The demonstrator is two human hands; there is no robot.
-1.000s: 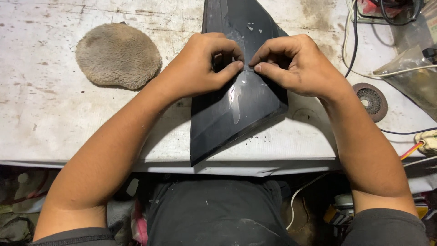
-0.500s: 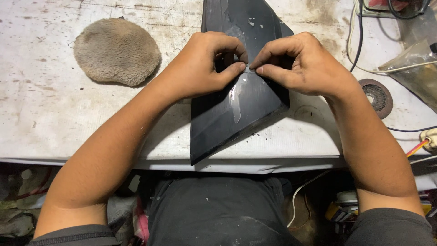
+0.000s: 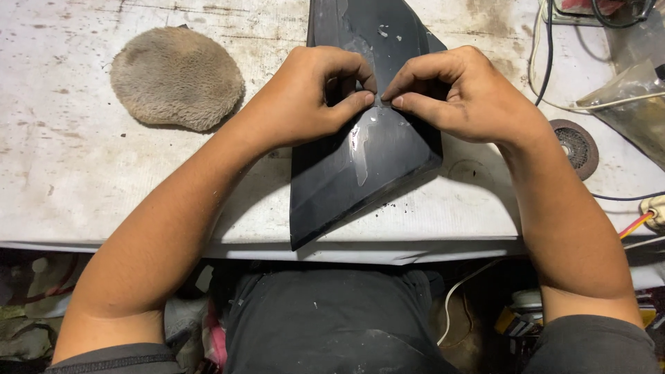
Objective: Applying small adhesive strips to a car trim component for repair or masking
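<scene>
A glossy black angular panel (image 3: 360,173) lies on the white worktable (image 3: 83,173), its pointed corner hanging over the near edge. My left hand (image 3: 305,97) and my right hand (image 3: 464,93) both rest on the panel. Their thumbs and forefingers are pinched together, tip to tip, at one spot on the panel's central ridge. Just below that spot runs a pale, shiny streak (image 3: 360,145). Whatever is between the fingertips is too small to make out.
A round, fuzzy tan pad (image 3: 176,76) lies at the left of the table. At the right are a dark abrasive disc (image 3: 575,145), black and white cables (image 3: 544,62), a clear plastic bag (image 3: 634,97) and a socket with coloured wires (image 3: 651,211). My dark-clothed lap is below the table edge.
Both hands keep their pinch at the same spot on the panel. Only the view has shifted slightly.
</scene>
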